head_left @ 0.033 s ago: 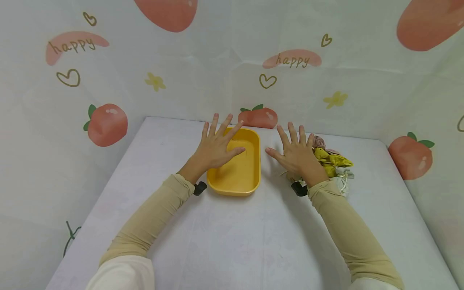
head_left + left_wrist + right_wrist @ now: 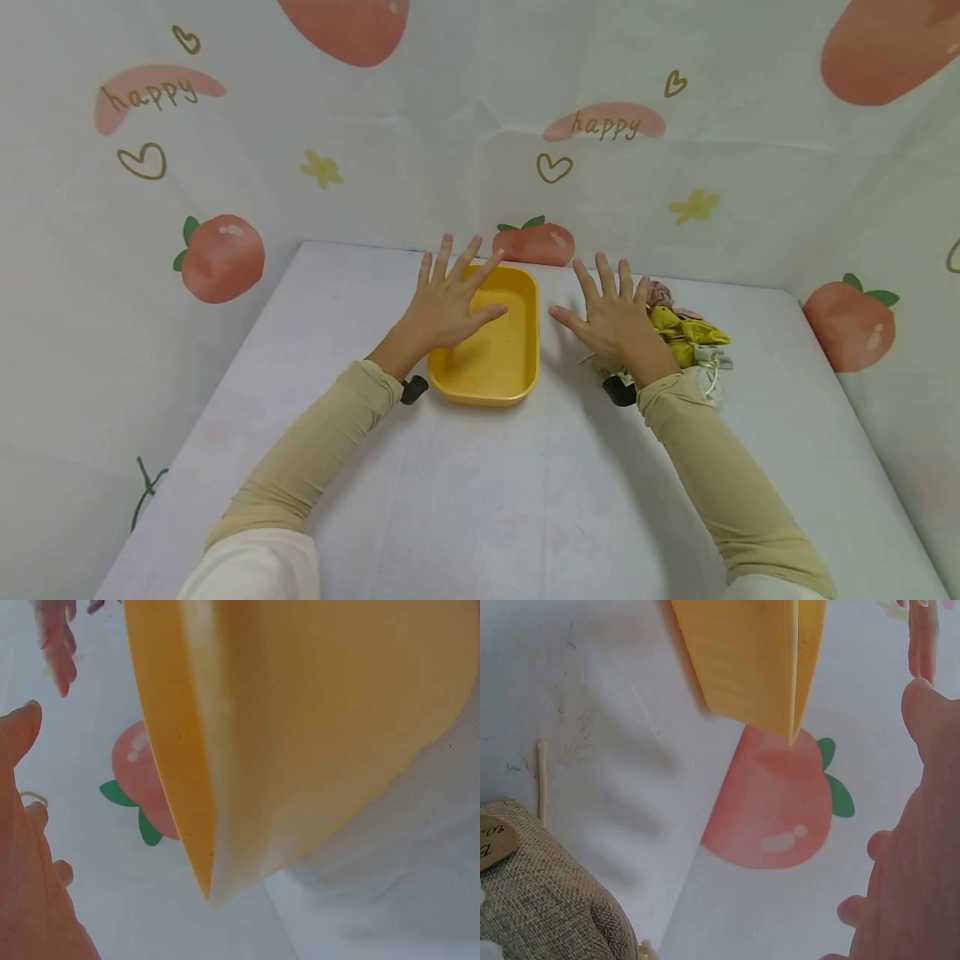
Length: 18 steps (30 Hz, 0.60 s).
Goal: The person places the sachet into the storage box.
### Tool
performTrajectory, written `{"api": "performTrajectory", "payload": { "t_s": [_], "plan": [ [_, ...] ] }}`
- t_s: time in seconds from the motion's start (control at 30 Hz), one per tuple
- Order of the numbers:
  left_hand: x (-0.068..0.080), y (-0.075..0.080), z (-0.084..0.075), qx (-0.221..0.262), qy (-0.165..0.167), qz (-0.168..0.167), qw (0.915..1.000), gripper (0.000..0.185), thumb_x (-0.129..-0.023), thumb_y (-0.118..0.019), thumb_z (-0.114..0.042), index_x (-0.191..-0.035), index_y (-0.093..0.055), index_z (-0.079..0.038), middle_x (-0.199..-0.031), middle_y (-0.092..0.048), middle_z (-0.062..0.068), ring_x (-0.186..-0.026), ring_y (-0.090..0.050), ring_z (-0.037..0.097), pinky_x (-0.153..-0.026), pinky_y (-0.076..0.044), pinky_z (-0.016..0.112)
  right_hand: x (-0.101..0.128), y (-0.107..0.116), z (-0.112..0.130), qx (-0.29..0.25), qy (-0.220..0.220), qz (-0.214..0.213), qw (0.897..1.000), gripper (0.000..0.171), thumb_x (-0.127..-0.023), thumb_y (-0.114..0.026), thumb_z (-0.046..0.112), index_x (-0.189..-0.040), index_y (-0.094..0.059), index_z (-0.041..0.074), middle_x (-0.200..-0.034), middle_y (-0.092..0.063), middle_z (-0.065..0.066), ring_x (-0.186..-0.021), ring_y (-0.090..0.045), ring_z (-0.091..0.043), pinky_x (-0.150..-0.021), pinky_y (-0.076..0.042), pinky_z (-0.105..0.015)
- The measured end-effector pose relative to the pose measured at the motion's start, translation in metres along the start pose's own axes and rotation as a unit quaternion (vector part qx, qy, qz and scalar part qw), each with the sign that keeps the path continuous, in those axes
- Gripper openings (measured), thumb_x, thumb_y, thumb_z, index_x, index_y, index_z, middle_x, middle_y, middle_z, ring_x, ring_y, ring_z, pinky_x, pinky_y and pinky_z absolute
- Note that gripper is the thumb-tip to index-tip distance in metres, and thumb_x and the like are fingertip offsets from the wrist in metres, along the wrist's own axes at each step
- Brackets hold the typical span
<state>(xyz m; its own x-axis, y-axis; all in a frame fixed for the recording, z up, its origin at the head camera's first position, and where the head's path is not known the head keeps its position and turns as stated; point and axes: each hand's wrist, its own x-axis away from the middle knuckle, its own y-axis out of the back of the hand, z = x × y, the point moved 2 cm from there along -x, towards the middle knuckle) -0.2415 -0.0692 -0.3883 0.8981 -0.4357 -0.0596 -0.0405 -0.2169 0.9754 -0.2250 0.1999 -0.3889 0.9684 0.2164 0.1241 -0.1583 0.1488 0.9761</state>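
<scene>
A yellow plastic tub [image 2: 498, 354] stands on the table, its rounded rim facing up. My left hand [image 2: 447, 310] is raised over its left side, palm down with fingers spread, and holds nothing. To the right of the tub, my right hand [image 2: 617, 323] hovers the same way, also holding nothing. Small cloth pouches [image 2: 693, 333] in yellow, pink and pale fabric lie in a heap beside and partly behind my right hand and wrist. The right wrist view shows a brown woven drawstring pouch [image 2: 559, 889] with a small tag [image 2: 495, 841] bearing handwriting.
The table [image 2: 465, 500] has a pale cover, and a fabric backdrop [image 2: 435, 125] with printed fruit rises along its back and sides. Small black pieces [image 2: 415, 390] show under both wrists. A dark green cord [image 2: 146, 492] hangs by the left table edge.
</scene>
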Motion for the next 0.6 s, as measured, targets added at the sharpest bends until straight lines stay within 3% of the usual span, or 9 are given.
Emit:
{"api": "performTrajectory", "payload": {
  "t_s": [0.27,0.6],
  "plan": [
    [0.002,0.002,0.0,0.001,0.002,0.004,1.0,0.08,-0.098,-0.035,-0.074,-0.161,0.008,-0.047,-0.174,0.01,-0.004,-0.158,0.021,0.038,-0.128,0.01,0.064,-0.001,0.001,0.001,0.003,0.006,0.004,1.0,0.096,-0.096,-0.025,0.08,-0.165,0.006,0.022,-0.172,0.012,-0.02,-0.156,0.011,-0.052,-0.118,0.012,-0.079],
    [0.002,0.006,0.0,-0.002,-0.008,0.013,0.9999,0.081,-0.1,-0.037,-0.07,-0.161,0.009,-0.044,-0.174,0.013,-0.004,-0.159,0.018,0.037,-0.128,0.003,0.065,0.006,0.01,-0.001,-0.027,0.003,-0.005,1.0,0.097,-0.095,-0.025,0.082,-0.165,0.008,0.023,-0.172,0.01,-0.018,-0.157,0.011,-0.049,-0.119,0.009,-0.078]
  ]
}}
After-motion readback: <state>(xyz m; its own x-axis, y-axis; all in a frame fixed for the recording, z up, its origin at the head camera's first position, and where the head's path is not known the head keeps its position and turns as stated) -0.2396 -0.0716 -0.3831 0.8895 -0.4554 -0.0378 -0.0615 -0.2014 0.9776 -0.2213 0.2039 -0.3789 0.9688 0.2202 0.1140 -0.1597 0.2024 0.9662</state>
